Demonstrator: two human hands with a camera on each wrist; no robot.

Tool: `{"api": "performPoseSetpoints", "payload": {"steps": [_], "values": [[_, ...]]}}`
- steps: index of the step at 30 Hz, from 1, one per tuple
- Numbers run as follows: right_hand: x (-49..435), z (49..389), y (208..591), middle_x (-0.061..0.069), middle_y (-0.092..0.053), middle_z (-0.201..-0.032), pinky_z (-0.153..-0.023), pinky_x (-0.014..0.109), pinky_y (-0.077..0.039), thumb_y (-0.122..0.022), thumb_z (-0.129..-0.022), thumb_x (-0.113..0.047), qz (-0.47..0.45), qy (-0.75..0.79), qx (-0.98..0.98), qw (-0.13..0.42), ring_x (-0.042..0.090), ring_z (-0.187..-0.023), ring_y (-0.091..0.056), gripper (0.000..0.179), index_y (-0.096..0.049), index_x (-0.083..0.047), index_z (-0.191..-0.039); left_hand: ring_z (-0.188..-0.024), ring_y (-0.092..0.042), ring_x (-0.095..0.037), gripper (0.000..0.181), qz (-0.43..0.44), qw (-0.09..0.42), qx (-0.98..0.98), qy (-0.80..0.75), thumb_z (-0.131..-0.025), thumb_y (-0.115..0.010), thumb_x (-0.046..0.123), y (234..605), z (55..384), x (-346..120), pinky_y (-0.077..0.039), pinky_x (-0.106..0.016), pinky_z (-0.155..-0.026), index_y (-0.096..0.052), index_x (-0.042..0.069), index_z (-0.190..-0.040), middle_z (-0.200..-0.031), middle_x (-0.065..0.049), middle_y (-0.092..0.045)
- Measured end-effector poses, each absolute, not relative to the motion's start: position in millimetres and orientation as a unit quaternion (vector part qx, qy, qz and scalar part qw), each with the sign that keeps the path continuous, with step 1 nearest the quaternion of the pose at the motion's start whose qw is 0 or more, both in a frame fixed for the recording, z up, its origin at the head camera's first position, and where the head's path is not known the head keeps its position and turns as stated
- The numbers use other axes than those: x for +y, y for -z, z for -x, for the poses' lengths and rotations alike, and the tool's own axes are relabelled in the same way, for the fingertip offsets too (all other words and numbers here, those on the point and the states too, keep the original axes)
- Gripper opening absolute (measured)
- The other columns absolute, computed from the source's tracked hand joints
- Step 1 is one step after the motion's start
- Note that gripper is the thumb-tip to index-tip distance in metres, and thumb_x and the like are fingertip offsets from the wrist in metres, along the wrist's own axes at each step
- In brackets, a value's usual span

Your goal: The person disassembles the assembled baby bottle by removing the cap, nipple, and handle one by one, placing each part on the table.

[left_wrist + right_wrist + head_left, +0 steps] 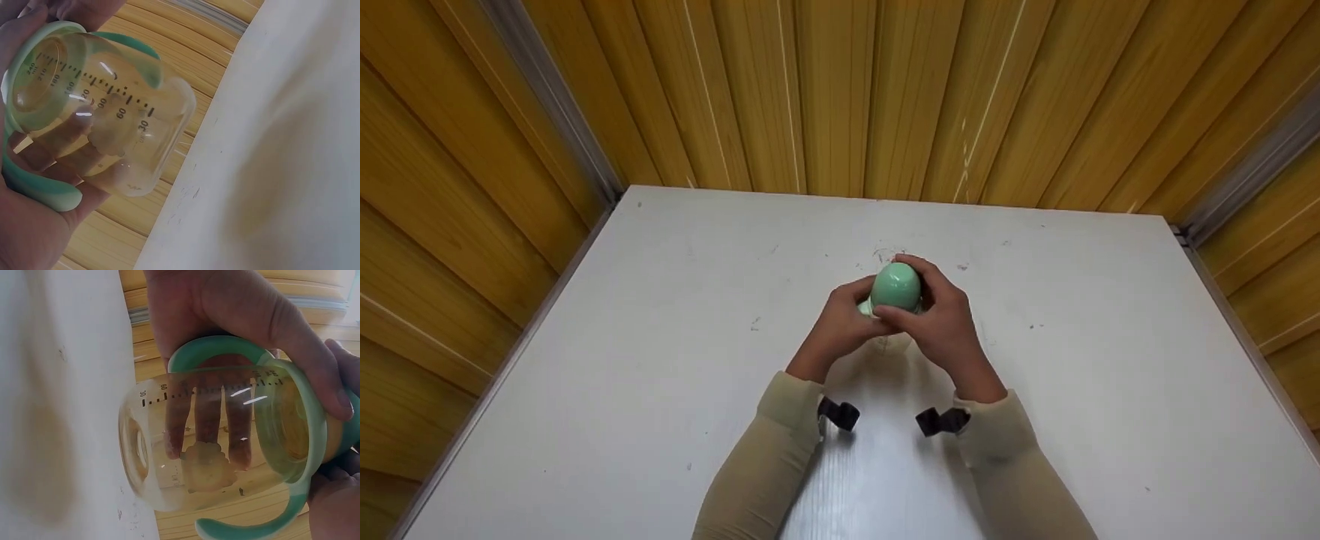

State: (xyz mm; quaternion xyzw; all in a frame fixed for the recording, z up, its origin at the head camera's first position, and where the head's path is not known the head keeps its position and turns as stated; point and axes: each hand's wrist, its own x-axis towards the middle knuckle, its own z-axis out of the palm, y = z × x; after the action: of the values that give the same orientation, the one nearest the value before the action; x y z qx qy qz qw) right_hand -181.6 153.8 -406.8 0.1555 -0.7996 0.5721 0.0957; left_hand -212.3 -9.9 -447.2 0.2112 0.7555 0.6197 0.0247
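Note:
Both hands hold a baby bottle with a clear body, black measuring marks and green side handles. Its smooth green domed cap faces up toward the head camera. My left hand grips the bottle around its body and collar, and its fingers show through the clear wall in the right wrist view. Around the cap curl the thumb and fingers of my right hand. One green handle sticks out free on the side nearer the right wrist camera. The bottle's base hangs over the table, a shadow below it.
A white table with small scuff marks spreads beneath the hands. Yellow wood-look panels stand behind it and on both sides, with grey metal posts at the corners. Dark wrist camera mounts sit at the sleeve cuffs.

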Motion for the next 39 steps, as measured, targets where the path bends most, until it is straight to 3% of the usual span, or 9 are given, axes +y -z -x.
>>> {"api": "performPoseSetpoints", "payload": {"steps": [12,20,39], "values": [[153.0,179.7,402.9,-0.001,-0.061,-0.126,-0.092,0.039,-0.051,-0.084,-0.073,-0.036,-0.163,-0.557,-0.806,0.115,0.016,-0.109,-0.060,0.066,-0.057,-0.019,-0.130,-0.109,-0.060,-0.012,0.054,-0.221,0.038,0.744,-0.629,-0.071,-0.085,0.037,444.4,211.8,-10.9,-0.050,-0.040,-0.095,-0.066,0.028,-0.121,-0.116,0.011,-0.067],[153.6,177.4,400.8,0.001,-0.064,-0.122,-0.089,0.038,-0.052,-0.084,-0.074,-0.033,-0.178,-0.548,-0.807,0.130,0.014,-0.107,-0.062,0.063,-0.058,-0.017,-0.129,-0.108,-0.061,-0.011,0.052,-0.231,0.046,0.746,-0.623,-0.072,-0.085,0.037,442.7,212.0,-12.4,-0.051,-0.036,-0.094,-0.066,0.028,-0.120,-0.115,0.011,-0.068],[161.7,176.4,398.3,0.000,-0.065,-0.120,-0.093,0.033,-0.051,-0.085,-0.073,-0.023,-0.205,-0.581,-0.784,0.077,0.013,-0.110,-0.061,0.058,-0.059,-0.018,-0.125,-0.101,-0.063,-0.013,0.047,-0.228,0.060,0.743,-0.626,-0.069,-0.087,0.036,443.6,208.2,-12.4,-0.053,-0.035,-0.088,-0.069,0.027,-0.112,-0.108,0.010,-0.070]]}}
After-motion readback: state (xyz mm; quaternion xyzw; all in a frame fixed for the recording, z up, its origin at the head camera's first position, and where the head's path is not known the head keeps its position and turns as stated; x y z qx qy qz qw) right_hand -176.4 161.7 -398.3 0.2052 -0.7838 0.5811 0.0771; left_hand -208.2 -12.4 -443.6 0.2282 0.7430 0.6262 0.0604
